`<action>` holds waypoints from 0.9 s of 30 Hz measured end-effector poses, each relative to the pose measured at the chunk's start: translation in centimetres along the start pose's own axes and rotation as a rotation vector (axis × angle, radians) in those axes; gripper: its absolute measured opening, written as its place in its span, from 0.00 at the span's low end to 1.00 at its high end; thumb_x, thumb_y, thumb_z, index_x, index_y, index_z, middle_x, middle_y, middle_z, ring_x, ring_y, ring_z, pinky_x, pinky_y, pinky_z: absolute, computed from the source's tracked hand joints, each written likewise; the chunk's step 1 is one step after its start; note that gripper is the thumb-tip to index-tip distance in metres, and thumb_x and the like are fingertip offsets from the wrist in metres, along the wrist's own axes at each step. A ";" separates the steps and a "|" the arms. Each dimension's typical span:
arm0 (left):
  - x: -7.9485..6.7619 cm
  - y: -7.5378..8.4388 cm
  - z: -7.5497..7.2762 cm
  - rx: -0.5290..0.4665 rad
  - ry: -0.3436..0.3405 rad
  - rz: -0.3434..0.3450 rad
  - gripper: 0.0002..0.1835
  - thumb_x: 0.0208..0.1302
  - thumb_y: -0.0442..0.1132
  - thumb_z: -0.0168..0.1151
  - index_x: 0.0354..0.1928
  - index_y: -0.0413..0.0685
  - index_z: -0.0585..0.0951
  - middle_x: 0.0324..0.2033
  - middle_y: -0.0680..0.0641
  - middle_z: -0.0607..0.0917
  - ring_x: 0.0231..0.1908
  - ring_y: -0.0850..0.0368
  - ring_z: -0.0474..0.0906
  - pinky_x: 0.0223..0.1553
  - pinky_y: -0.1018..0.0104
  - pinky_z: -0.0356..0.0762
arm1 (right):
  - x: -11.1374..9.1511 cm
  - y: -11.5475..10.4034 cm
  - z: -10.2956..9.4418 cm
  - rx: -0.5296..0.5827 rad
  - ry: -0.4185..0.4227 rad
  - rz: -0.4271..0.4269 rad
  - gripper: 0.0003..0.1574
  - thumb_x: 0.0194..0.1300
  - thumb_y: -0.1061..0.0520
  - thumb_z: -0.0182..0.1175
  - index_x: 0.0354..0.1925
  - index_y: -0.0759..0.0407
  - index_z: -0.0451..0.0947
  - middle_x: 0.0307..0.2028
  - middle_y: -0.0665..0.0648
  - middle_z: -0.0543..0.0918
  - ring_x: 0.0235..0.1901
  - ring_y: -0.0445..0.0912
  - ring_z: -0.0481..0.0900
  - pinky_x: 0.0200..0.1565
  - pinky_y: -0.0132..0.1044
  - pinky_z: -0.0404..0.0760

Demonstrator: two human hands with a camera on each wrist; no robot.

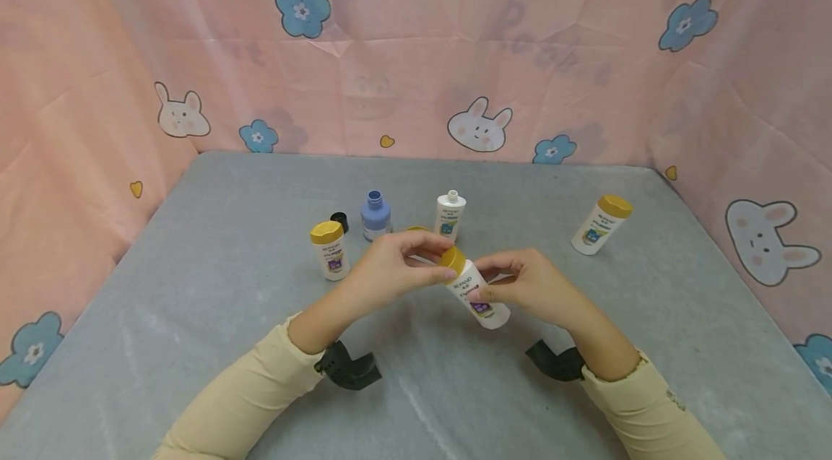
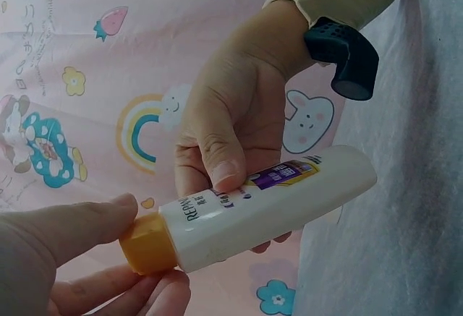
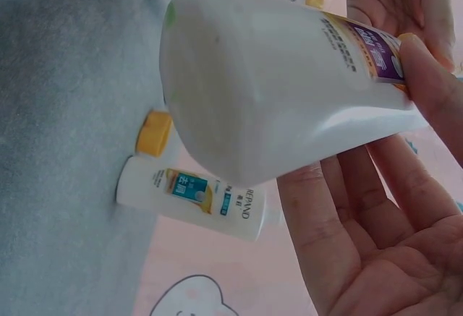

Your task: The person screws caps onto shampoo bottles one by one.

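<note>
Between the fingers of the left hand [image 1: 386,265] and the right hand [image 1: 536,283] lies a white bottle [image 2: 282,211], slanted, of smooth plastic with softly rounded, flattened sides. Left thumb and fingertips pinch its short, round yellow cap [image 2: 150,245]; the right thumb presses beside the label, with fingers curled behind the body. REPAND reads in dark capitals near the cap, above a purple panel with Chinese characters.

Just beyond the left fingertips stands an uncapped bottle [image 1: 450,219], white and narrow-necked, also marked REPAND, its panel teal. Near it, past those same fingers, sits a loose yellow lid [image 3: 154,133]. Behind the left hand is a squat blue bottle [image 1: 375,217] with an open, threaded neck, and to its left a small black cap [image 1: 339,221]. Left of the left fingers stands a yellow-topped bottle [image 1: 333,258] with a purple panel; well apart, right of the right fingers, another capped bottle [image 1: 594,230] shows a teal panel. Under both hands, matte grey cloth [image 1: 214,330] covers the table.
</note>
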State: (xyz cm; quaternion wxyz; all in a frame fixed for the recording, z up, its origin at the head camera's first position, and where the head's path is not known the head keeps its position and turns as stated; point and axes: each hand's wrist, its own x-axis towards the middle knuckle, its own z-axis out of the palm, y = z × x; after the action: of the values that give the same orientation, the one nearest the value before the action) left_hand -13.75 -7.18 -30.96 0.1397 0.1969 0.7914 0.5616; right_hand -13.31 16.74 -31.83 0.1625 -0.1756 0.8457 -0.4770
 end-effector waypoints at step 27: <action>0.1 -0.3 0.0 0.003 -0.041 0.064 0.20 0.63 0.37 0.69 0.57 0.45 0.82 0.55 0.45 0.83 0.49 0.54 0.84 0.48 0.68 0.85 | 0.0 0.1 0.0 -0.006 -0.021 0.014 0.23 0.60 0.54 0.71 0.51 0.64 0.84 0.43 0.61 0.88 0.42 0.46 0.84 0.41 0.37 0.84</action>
State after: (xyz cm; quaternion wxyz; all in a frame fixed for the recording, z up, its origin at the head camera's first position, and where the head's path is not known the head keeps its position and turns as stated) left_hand -13.85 -7.21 -31.27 0.1376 0.2338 0.7824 0.5605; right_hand -13.32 16.74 -31.88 0.1743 -0.1754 0.8464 -0.4716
